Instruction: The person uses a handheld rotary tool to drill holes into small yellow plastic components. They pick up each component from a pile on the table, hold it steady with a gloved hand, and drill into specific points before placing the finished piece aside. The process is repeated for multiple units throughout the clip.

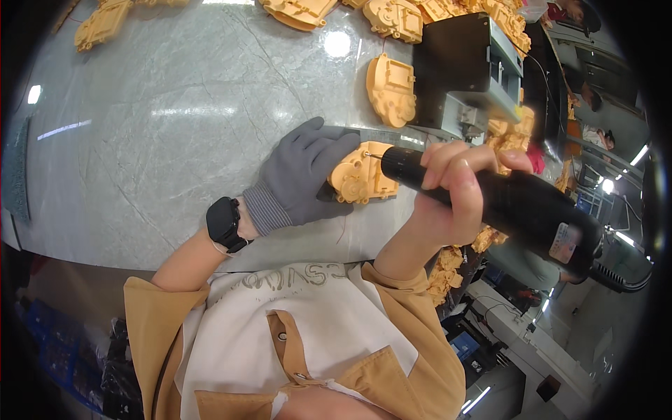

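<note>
Grey tabletop [168, 133] | yellow housing [355, 180] — right of left hand [301, 171], gripped | right hand [458, 183] clasps black screwdriver [532, 210]

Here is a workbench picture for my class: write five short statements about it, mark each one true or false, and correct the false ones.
1. The left hand, in a grey glove, holds a yellow part. True.
2. The right hand wears a glove as well. False: it is bare.
3. The right hand holds a black corded tool whose tip points at the yellow part. True.
4. A black watch is on the right wrist. False: it is on the left wrist.
5. The grey table bears no other yellow pieces. False: several lie on it, one of them just left of the black box.
</note>
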### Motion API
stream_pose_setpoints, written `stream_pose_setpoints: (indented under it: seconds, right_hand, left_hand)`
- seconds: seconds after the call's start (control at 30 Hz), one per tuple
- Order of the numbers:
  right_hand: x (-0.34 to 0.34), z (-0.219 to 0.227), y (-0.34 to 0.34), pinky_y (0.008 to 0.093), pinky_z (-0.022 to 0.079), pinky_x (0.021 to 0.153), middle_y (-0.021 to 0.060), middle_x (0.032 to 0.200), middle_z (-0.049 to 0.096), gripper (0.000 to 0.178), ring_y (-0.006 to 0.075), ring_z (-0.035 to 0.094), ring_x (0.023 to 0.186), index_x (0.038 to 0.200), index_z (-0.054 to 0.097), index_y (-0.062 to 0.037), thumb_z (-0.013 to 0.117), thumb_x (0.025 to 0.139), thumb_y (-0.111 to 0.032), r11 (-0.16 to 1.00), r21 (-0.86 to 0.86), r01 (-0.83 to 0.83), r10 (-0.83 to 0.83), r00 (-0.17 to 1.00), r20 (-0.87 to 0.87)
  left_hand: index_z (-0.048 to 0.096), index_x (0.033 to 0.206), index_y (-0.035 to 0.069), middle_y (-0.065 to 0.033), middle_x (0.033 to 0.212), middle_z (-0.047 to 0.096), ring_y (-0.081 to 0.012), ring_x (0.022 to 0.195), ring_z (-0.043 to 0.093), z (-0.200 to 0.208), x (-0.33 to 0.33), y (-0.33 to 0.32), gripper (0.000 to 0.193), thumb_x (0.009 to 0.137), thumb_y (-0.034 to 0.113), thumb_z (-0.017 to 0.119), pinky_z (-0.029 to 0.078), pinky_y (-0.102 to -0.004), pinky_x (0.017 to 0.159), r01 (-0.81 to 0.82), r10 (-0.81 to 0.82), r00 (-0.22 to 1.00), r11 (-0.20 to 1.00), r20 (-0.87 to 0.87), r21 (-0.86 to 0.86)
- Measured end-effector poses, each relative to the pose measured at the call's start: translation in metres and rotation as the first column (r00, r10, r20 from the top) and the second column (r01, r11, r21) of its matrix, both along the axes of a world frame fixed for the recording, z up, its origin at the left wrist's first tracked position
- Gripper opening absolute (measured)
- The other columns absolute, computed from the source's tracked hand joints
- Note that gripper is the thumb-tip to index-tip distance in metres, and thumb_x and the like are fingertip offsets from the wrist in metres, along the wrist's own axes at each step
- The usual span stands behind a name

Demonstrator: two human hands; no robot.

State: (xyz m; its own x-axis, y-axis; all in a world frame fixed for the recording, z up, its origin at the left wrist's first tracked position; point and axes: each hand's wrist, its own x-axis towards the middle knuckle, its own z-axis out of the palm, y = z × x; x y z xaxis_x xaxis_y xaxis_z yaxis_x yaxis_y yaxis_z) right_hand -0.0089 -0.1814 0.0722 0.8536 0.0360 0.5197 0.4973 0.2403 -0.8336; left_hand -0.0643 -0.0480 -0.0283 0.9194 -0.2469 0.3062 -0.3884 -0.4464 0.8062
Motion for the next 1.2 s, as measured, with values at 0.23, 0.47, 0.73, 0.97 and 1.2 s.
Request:
stream_pose_setpoints:
  seconds: [0.23, 0.47, 0.73, 0.97, 1.2]
  right_hand:
    - [0.005, 0.000, 0.011, 0.0300, 0.044, 0.047, 0.0075, 0.057, 0.048, 0.043, 0.0153, 0.047, 0.047, 0.101, 0.033, -0.0050, 0.057, 0.069, 0.010, 0.997, -0.082, -0.001, -0.005, 0.998, -0.067]
    - [0.003, -0.003, 0.011, 0.0324, 0.042, 0.048, 0.0070, 0.057, 0.045, 0.038, 0.0166, 0.045, 0.045, 0.102, 0.036, -0.0075, 0.052, 0.070, 0.005, 0.987, -0.153, -0.042, 0.031, 0.997, -0.071]
    - [0.005, -0.009, 0.001, 0.0313, 0.044, 0.049, 0.0056, 0.055, 0.048, 0.050, 0.0170, 0.047, 0.045, 0.113, 0.031, -0.0045, 0.057, 0.071, 0.005, 0.999, -0.035, -0.031, 0.028, 0.997, -0.074]
    - [-0.043, 0.025, -0.090, 0.0325, 0.039, 0.054, 0.0052, 0.064, 0.045, 0.052, 0.0161, 0.044, 0.049, 0.131, 0.024, -0.0053, 0.043, 0.087, -0.026, 0.960, 0.254, 0.115, -0.158, 0.975, 0.158]
    - [-0.025, -0.002, -0.105, 0.0338, 0.039, 0.058, 0.0095, 0.066, 0.047, 0.065, 0.0194, 0.047, 0.053, 0.125, 0.029, -0.0050, 0.048, 0.082, -0.051, 0.953, 0.223, 0.206, -0.217, 0.976, 0.024]
  left_hand:
    - [0.041, 0.121, 0.005, -0.0115, 0.114, 0.050, -0.0260, 0.104, 0.049, -0.002, 0.001, 0.001, 0.082, 0.052, 0.026, 0.080, 0.037, -0.0465, 0.095, -0.014, 0.014, 1.000, 1.000, 0.007, -0.022]
    - [0.041, 0.121, 0.006, -0.0114, 0.113, 0.051, -0.0257, 0.104, 0.049, -0.006, 0.001, 0.001, 0.080, 0.053, 0.027, 0.079, 0.037, -0.0467, 0.095, -0.016, 0.016, 1.000, 0.999, 0.003, -0.040]
    - [0.038, 0.122, 0.000, -0.0140, 0.109, 0.052, -0.0280, 0.102, 0.050, 0.013, 0.002, 0.000, 0.087, 0.054, 0.036, 0.077, 0.038, -0.0454, 0.094, -0.029, 0.029, 0.999, 0.999, -0.040, -0.013]
    - [0.046, 0.116, -0.002, -0.0141, 0.090, 0.060, -0.0298, 0.081, 0.057, 0.035, 0.020, -0.024, 0.071, 0.062, 0.037, 0.071, 0.046, -0.0390, 0.076, -0.108, 0.137, 0.960, 0.986, -0.246, 0.130]
    - [0.043, 0.123, 0.002, -0.0124, 0.112, 0.052, -0.0237, 0.107, 0.050, 0.069, -0.050, 0.012, 0.053, 0.076, 0.018, 0.059, 0.043, -0.0333, 0.087, -0.357, 0.069, 0.896, 0.700, -0.439, -0.618]
